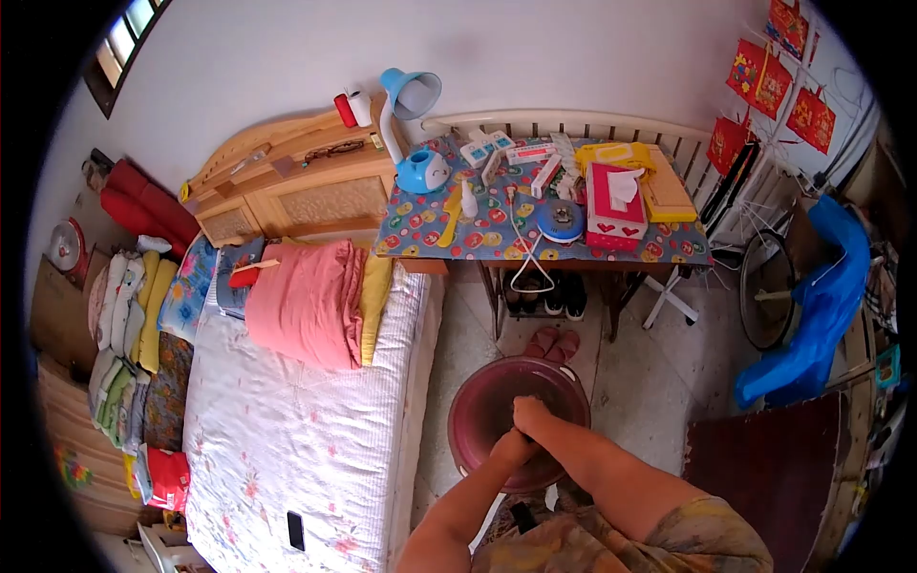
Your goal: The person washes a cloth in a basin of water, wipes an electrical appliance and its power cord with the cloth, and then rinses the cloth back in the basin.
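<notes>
A large dark-red basin (pixel 465 420) stands on the floor between the bed and the desk. Both of my hands are over its middle, close together. My left hand (pixel 514 447) is closed at the lower side, and my right hand (pixel 531 414) is closed just above it. Whatever lies between the fingers is too small or hidden to make out. The basin's inside looks dark, and my forearms cover part of it.
To the left is a bed (pixel 287 430) with a pink folded quilt (pixel 308 304) and a phone (pixel 295 531). Ahead, a desk (pixel 411 229) carries a blue lamp (pixel 422 170) and a tissue box (pixel 614 205). Pink slippers (pixel 552 344) touch the basin's far side.
</notes>
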A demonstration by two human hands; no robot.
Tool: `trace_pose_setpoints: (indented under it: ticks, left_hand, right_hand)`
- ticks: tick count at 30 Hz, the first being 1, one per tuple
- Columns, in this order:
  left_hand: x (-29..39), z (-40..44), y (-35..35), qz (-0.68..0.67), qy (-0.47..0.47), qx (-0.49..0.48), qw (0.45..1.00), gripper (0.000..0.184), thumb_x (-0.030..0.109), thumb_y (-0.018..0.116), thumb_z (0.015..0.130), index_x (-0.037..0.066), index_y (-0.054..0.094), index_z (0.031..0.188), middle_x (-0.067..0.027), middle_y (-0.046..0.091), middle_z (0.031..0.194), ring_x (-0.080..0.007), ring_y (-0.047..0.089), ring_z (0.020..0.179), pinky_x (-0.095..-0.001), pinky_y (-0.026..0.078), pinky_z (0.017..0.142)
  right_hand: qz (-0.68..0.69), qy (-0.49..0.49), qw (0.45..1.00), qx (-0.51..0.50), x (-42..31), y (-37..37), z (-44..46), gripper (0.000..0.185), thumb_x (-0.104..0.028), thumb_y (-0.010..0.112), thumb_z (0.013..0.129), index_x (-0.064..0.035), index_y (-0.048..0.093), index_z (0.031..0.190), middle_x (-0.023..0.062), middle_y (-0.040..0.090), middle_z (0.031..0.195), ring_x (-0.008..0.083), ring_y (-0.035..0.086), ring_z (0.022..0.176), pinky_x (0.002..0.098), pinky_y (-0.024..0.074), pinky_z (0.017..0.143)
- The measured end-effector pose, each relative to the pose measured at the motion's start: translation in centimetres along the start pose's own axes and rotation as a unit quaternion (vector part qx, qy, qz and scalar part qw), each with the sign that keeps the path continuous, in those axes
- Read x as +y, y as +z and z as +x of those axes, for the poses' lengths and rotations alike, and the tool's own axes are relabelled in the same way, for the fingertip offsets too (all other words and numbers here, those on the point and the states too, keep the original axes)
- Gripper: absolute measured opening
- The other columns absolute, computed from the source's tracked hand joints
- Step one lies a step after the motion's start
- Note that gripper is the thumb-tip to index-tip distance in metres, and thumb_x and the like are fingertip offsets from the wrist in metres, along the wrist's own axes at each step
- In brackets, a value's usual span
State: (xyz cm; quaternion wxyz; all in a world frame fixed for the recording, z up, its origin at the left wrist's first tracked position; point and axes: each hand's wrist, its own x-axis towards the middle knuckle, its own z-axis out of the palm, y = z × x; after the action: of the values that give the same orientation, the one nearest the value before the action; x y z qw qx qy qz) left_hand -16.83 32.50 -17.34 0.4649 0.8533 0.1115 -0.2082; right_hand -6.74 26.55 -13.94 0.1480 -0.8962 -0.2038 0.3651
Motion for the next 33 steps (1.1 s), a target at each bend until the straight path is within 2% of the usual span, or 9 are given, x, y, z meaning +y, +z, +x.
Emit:
trace_pose_setpoints:
  ticks: [3,9,12,17,25,27,29,31,33]
  left_hand:
    - [4.2,-1.8,-2.4,0.040,-0.110,-0.047,0.992,0.060,0.044,0.057,0.074,-0.004,0.049,0.108,-0.0221,0.060,0.095,-0.0327,0.058,0.092,-0.0395,0.045,0.077]
    - [6.0,-3.0,-3.1,0.110,-0.141,-0.033,0.983,0.061,0.048,0.052,0.076,-0.003,0.049,0.108,-0.0222,0.057,0.104,-0.0340,0.056,0.096,-0.0397,0.043,0.082]
    - [4.9,-2.6,-2.7,0.107,-0.104,-0.033,0.988,0.058,0.048,0.050,0.077,0.000,0.051,0.109,-0.0211,0.057,0.104,-0.0341,0.055,0.096,-0.0399,0.043,0.082]
    - [7.1,-2.9,-3.2,0.103,-0.107,-0.039,0.988,0.054,0.048,0.049,0.078,0.002,0.054,0.107,-0.0197,0.058,0.102,-0.0343,0.056,0.095,-0.0411,0.044,0.081]
    - [6.2,-2.3,-3.3,0.105,-0.114,0.043,0.987,0.057,0.047,0.052,0.076,-0.002,0.048,0.107,-0.0222,0.060,0.093,-0.0347,0.059,0.087,-0.0411,0.046,0.076]
    - [6.8,-3.0,-4.1,0.035,-0.130,0.047,0.990,0.063,0.048,0.057,0.074,-0.001,0.046,0.113,-0.0254,0.057,0.098,-0.0378,0.054,0.096,-0.0418,0.043,0.081]
    - [5.7,-3.4,-4.7,0.000,-0.100,0.060,0.993,0.059,0.049,0.056,0.076,0.000,0.050,0.107,-0.0213,0.060,0.088,-0.0334,0.060,0.080,-0.0391,0.047,0.069]
    - [5.6,-3.8,-5.6,-0.183,-0.162,-0.027,0.969,0.053,0.048,0.053,0.078,-0.001,0.051,0.098,-0.0100,0.060,0.072,-0.0218,0.057,0.054,-0.0296,0.047,0.049]
    - [6.4,-4.7,-6.2,-0.272,-0.176,-0.029,0.946,0.047,0.046,0.054,0.079,0.001,0.053,0.093,-0.0060,0.056,0.067,-0.0136,0.049,0.045,-0.0229,0.039,0.039]
  right_hand:
    - [0.037,-0.019,0.998,0.041,0.3,0.6,-0.3,0.022,-0.012,0.044,0.080,-0.0005,0.056,0.095,0.0241,0.056,0.098,0.0385,0.054,0.091,0.0426,0.0444,0.080]
    - [0.073,-0.038,0.996,0.029,0.2,0.0,-1.2,0.023,-0.014,0.045,0.079,0.0011,0.056,0.092,0.0234,0.057,0.094,0.0382,0.055,0.089,0.0429,0.0442,0.079]
    - [0.078,-0.040,0.994,0.068,0.0,-0.2,-1.3,0.023,-0.014,0.046,0.079,0.0012,0.056,0.092,0.0231,0.058,0.092,0.0370,0.056,0.088,0.0425,0.0448,0.078]
    - [-0.001,0.006,0.997,-0.076,-0.2,-1.7,-0.4,0.024,-0.015,0.052,0.075,0.0003,0.062,0.091,0.0237,0.058,0.096,0.0356,0.057,0.091,0.0415,0.0466,0.077]
    - [0.028,0.009,1.000,0.000,1.5,1.5,4.7,0.025,-0.020,0.063,0.070,0.0008,0.063,0.084,0.0221,0.060,0.091,0.0335,0.060,0.083,0.0404,0.0477,0.073]
    - [0.133,-0.023,0.983,-0.126,2.1,1.0,4.8,0.025,-0.022,0.065,0.070,-0.0017,0.062,0.085,0.0168,0.062,0.085,0.0269,0.062,0.077,0.0352,0.0483,0.069]
    - [0.287,-0.041,0.953,-0.083,2.8,0.6,3.4,0.025,-0.024,0.064,0.074,-0.0072,0.061,0.093,0.0066,0.061,0.084,0.0177,0.059,0.078,0.0321,0.0474,0.066]
    - [0.560,0.047,0.806,-0.188,1.7,-3.1,0.0,0.026,-0.021,0.061,0.079,-0.0115,0.058,0.103,0.0008,0.058,0.091,0.0128,0.056,0.081,0.0321,0.0473,0.067]
    - [0.587,0.035,0.784,-0.199,2.4,-3.6,-0.6,0.027,-0.019,0.059,0.081,-0.0113,0.056,0.106,0.0005,0.056,0.095,0.0129,0.056,0.083,0.0328,0.0475,0.069]
